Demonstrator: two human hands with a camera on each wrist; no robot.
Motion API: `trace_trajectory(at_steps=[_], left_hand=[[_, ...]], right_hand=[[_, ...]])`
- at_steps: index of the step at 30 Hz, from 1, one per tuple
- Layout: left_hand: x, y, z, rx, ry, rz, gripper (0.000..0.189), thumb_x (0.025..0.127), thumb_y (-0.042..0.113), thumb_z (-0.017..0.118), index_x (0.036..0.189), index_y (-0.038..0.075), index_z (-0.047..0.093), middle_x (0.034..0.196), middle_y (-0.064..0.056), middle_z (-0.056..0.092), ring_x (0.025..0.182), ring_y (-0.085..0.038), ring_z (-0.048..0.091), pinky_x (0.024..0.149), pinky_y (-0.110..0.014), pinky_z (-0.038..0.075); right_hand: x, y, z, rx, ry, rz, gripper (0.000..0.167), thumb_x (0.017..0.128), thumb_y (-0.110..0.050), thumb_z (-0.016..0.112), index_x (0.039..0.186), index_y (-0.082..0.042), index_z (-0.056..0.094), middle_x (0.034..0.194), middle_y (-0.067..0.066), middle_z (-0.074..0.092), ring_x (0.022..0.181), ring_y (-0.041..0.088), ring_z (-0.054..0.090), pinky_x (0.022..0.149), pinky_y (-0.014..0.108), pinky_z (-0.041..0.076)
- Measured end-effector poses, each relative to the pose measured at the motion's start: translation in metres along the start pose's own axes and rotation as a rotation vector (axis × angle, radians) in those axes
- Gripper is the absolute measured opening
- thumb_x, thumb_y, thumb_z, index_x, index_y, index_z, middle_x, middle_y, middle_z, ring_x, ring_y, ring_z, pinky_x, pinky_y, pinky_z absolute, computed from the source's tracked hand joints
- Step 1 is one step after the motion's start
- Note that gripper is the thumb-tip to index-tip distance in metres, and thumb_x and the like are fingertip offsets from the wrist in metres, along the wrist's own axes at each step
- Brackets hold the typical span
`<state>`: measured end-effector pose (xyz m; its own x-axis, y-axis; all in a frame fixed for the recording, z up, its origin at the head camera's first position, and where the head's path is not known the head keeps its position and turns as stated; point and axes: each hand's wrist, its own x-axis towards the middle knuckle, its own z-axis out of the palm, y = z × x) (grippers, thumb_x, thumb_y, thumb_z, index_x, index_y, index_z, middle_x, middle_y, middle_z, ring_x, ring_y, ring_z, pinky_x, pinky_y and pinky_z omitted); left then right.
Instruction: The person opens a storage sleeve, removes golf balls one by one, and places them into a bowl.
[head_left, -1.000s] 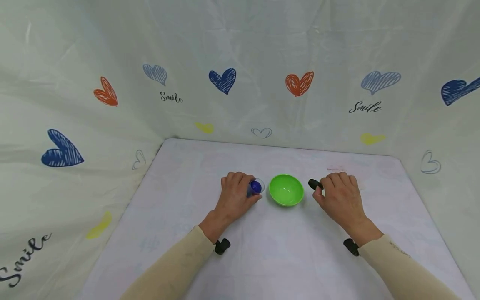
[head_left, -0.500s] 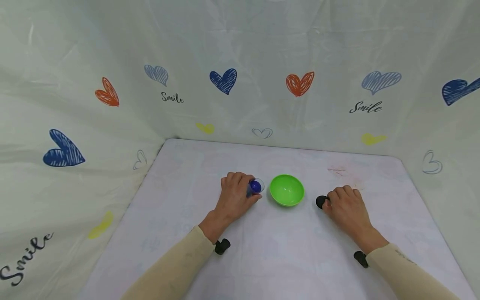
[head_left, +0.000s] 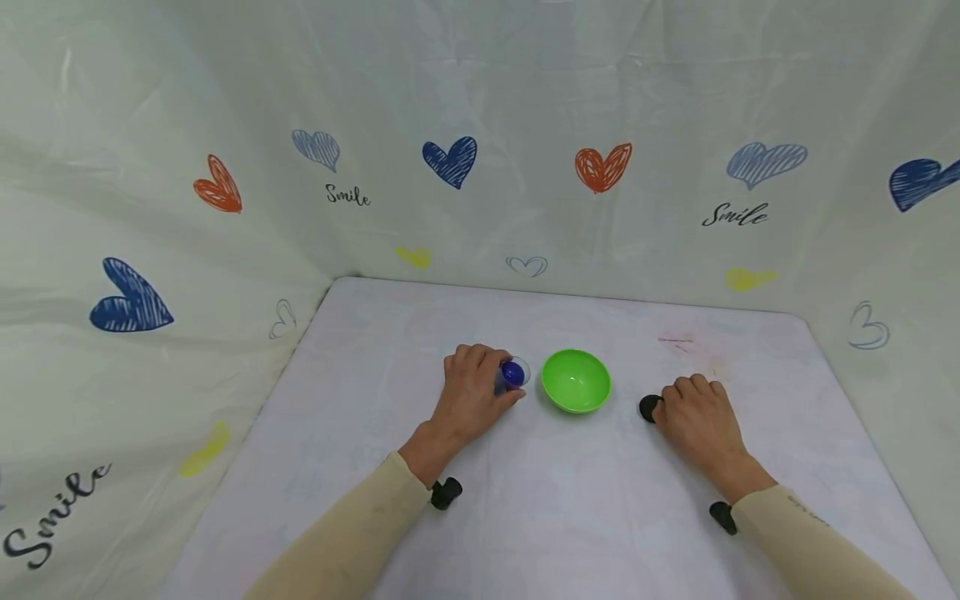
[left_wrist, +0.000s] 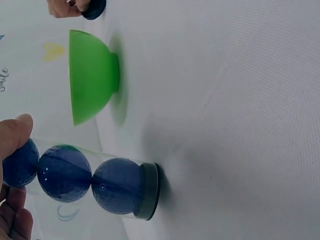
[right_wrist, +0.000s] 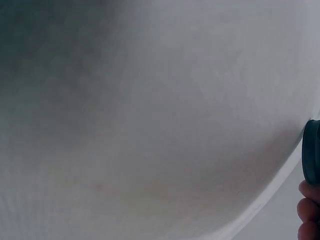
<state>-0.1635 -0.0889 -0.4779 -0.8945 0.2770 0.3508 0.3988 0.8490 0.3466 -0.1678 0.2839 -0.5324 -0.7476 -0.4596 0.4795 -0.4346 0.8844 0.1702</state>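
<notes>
My left hand (head_left: 468, 392) grips the upper part of a clear tube of blue balls (head_left: 512, 375), just left of the bowl. In the left wrist view the tube stands upright on the table on its dark base (left_wrist: 148, 191), with three blue balls (left_wrist: 65, 172) stacked inside and its top hidden by the fingers. My right hand (head_left: 697, 421) pinches a round black lid (head_left: 649, 408) to the right of the bowl, low over the tabletop. Only the lid's edge and a few fingertips (right_wrist: 309, 210) show in the right wrist view.
Between the hands sits a green bowl (head_left: 576, 381), upright on the white-covered table (head_left: 555, 517). A pale curtain (head_left: 525, 100) printed with hearts hangs along the back and sides. Faint reddish marks (head_left: 678, 342) stain the cloth beyond my right hand.
My right hand has carried the black lid to the right and nearer to me, down close to the table. The left hand, tube and bowl have stayed in place.
</notes>
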Motion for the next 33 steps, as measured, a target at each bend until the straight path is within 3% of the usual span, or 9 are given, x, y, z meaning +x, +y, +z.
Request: trace_trajectory(at_steps=[7,12,16,20,27,33], left_hand=[[0.0,0.002,-0.001,0.006,0.002,0.036,0.055,0.088,0.039,0.088,0.128,0.009,0.065,0.119,-0.008,0.064,0.114,-0.029,0.054,0.101,-0.049,0.041],[0.001,0.003,-0.001,0.094,0.019,0.096,0.054,0.087,0.044,0.087,0.125,0.011,0.067,0.116,-0.005,0.065,0.112,-0.027,0.054,0.098,-0.047,0.041],[0.003,0.003,-0.003,0.176,0.024,0.136,0.055,0.087,0.047,0.086,0.126,0.013,0.069,0.114,-0.004,0.066,0.112,-0.026,0.054,0.097,-0.047,0.04],[0.005,0.004,-0.005,0.219,0.015,0.139,0.057,0.088,0.049,0.085,0.128,0.013,0.069,0.115,-0.003,0.066,0.114,-0.026,0.053,0.098,-0.047,0.04],[0.005,0.003,-0.004,0.237,0.055,0.151,0.057,0.085,0.049,0.087,0.126,0.013,0.07,0.114,-0.003,0.067,0.112,-0.027,0.055,0.094,-0.046,0.042],[0.005,0.001,-0.001,0.231,0.12,0.186,0.052,0.083,0.041,0.09,0.121,0.011,0.071,0.11,-0.004,0.068,0.107,-0.027,0.056,0.089,-0.045,0.043]], right_hand=[[0.0,0.002,-0.004,0.001,-0.091,0.059,0.019,0.085,-0.014,0.071,0.078,-0.001,0.059,0.08,0.015,0.059,0.083,0.039,0.051,0.071,0.049,0.04],[0.012,-0.006,-0.008,0.053,0.023,0.031,0.02,0.087,-0.018,0.065,0.085,0.001,0.063,0.085,0.018,0.064,0.084,0.041,0.055,0.072,0.052,0.043],[0.037,-0.031,-0.02,0.125,0.113,0.002,0.03,0.092,-0.024,0.059,0.095,0.004,0.068,0.091,0.019,0.067,0.088,0.042,0.058,0.076,0.055,0.046],[0.066,-0.067,-0.036,0.203,0.153,-0.035,0.037,0.096,-0.031,0.058,0.104,0.003,0.069,0.097,0.018,0.068,0.093,0.041,0.059,0.08,0.056,0.046],[0.103,-0.119,-0.051,0.253,0.114,-0.094,0.042,0.095,-0.041,0.071,0.111,-0.002,0.068,0.108,0.014,0.066,0.103,0.038,0.057,0.089,0.055,0.045],[0.116,-0.139,-0.049,0.257,0.102,-0.111,0.041,0.096,-0.043,0.073,0.11,-0.004,0.069,0.109,0.012,0.067,0.104,0.036,0.058,0.092,0.054,0.046]])
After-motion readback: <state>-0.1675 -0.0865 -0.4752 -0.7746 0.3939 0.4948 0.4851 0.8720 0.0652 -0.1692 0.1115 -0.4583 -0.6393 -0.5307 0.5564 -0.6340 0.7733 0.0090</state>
